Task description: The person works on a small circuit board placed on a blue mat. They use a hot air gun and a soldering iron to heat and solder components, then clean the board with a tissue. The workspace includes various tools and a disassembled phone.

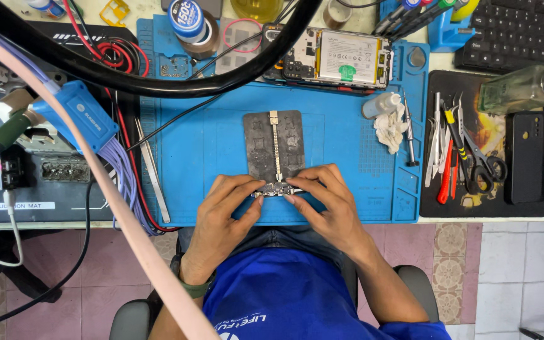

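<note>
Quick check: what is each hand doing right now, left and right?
Left hand: fingertips pinching the small circuit board.
Right hand: fingertips pinching the same board's other end.

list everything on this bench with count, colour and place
circuit board: 1, dark, front edge of the holder plate, pinched by both hands
holder plate: 1, grey metal, mat centre
work mat: 1, blue, on the bench
opened phone: 1, back off, mat's far edge
tweezers: 1, silver, mat's left edge
hand tools: several, mixed colours, black pad at right
dark phone: 1, black pad
keyboard: 1, black, far right
hands: left, right, both on the board
</note>
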